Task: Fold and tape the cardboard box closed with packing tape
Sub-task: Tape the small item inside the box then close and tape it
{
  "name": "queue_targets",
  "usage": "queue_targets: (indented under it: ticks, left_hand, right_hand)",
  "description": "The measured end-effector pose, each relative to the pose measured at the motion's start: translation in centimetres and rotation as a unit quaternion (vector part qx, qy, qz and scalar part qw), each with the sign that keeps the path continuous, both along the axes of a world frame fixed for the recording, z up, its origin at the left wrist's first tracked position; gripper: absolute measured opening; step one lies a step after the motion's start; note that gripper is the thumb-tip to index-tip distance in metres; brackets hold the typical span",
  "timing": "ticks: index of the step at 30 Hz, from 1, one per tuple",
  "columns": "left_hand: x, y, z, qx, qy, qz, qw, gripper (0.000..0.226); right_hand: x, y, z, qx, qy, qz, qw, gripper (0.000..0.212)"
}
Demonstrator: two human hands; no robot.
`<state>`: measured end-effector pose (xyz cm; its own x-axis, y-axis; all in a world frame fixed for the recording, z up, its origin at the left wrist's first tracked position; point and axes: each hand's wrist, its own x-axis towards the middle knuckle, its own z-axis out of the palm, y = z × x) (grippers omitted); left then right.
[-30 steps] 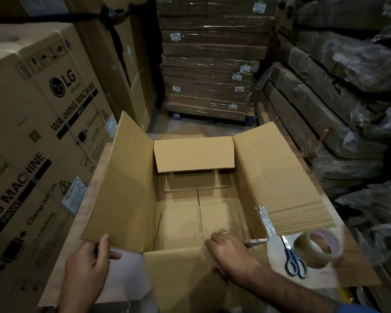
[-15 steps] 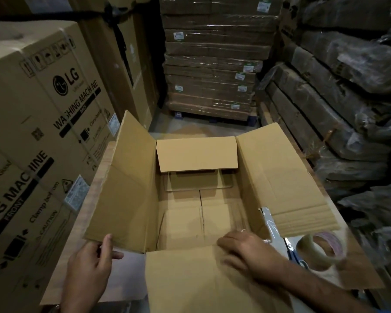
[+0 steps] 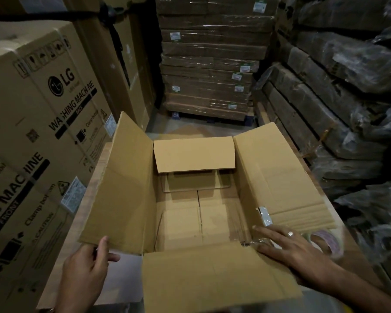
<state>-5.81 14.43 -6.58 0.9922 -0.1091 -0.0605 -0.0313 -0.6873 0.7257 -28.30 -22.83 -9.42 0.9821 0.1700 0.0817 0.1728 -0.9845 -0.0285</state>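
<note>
While all four flaps stand open, I log the job as barely begun: no fold made, no fresh tape laid across a seam.

Item: cardboard box (image 3: 181,222), on the wooden tabletop (image 3: 95,188), directly before me. Its left flap (image 3: 122,188) is upright, far flap (image 3: 193,153) tipped inward, right flap (image 3: 280,172) splayed outward, near flap (image 3: 212,279) lying toward me.

Item: left hand (image 3: 86,272) — thumb on the left flap's inner face at its near lower corner, fingers behind, pinching it.

Item: right hand (image 3: 296,249) — palm down at the near right corner, fingers straight and spread, gripping nothing.

Item: packing tape roll (image 3: 325,241), just beside that hand and partly hidden by it; contact I cannot tell
</note>
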Motion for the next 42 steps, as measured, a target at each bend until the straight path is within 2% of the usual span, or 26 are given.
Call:
queue_targets:
  ticks: [3,5,7,9,10,13,15,17,19,23,29,32,35,40,42]
  left_hand:
    - [0.0,0.0,-0.2,0.001,-0.011,0.001,1.0,0.042]
    - [0.1,0.1,-0.3,0.003,-0.016,0.007,1.0,0.042]
    - [0.1,0.1,-0.4,0.008,-0.015,0.011,1.0,0.043]
    - [0.0,0.1,-0.4,0.011,-0.019,0.011,1.0,0.042]
    - [0.0,0.1,-0.4,0.011,-0.021,0.01,1.0,0.042]
    - [0.1,0.1,-0.4,0.012,-0.019,0.005,1.0,0.04]
    - [0.1,0.1,-0.4,0.012,-0.019,0.002,1.0,0.039]
    - [0.1,0.0,-0.5,0.008,-0.024,0.001,1.0,0.037]
    - [0.1,0.0,-0.5,0.009,-0.022,-0.002,1.0,0.037]
    - [0.2,0.0,-0.5,0.008,-0.015,-0.001,1.0,0.037]
    - [-0.3,-0.9,0.1,0.034,-0.055,-0.018,0.998,0.034]
    - [-0.9,-1.9,0.8,0.069,-0.11,-0.039,0.991,0.027]
    - [-1.7,-3.3,1.4,0.07,-0.189,-0.103,0.974,0.013]
    - [-0.9,-4.8,-0.1,0.07,-0.216,-0.239,0.944,0.042]
    - [-0.8,-5.6,-0.7,0.059,-0.221,-0.279,0.933,0.049]
  right_hand:
    - [1.3,-0.1,0.4,0.148,-0.068,-0.04,0.986,0.035]
    - [2.6,0.1,1.0,0.26,-0.13,-0.124,0.949,0.036]
    - [4.1,0.3,1.6,0.307,-0.166,-0.229,0.909,0.04]
    - [5.3,0.4,1.6,0.316,-0.16,-0.307,0.883,0.037]
    - [5.9,0.6,1.5,0.321,-0.143,-0.334,0.875,0.043]
    - [7.3,1.2,0.4,0.305,-0.093,-0.38,0.868,0.059]
    - [8.1,1.7,-0.7,0.236,-0.077,-0.372,0.895,0.063]
    - [8.8,2.3,-1.8,0.122,-0.077,-0.343,0.928,0.056]
    - [9.2,3.3,-2.1,0.042,-0.051,-0.342,0.937,0.043]
    - [9.3,4.5,-2.8,-0.03,0.002,-0.308,0.951,0.042]
    - [9.0,4.3,-4.0,-0.047,0.024,-0.281,0.958,0.034]
    - [8.8,4.3,-3.4,-0.038,0.002,-0.29,0.956,0.037]
    - [8.4,4.4,-2.9,-0.03,-0.029,-0.297,0.954,0.033]
    - [7.1,4.4,-1.9,0.038,-0.108,-0.301,0.947,0.013]
    - [6.4,4.1,-0.9,0.075,-0.154,-0.314,0.934,0.017]
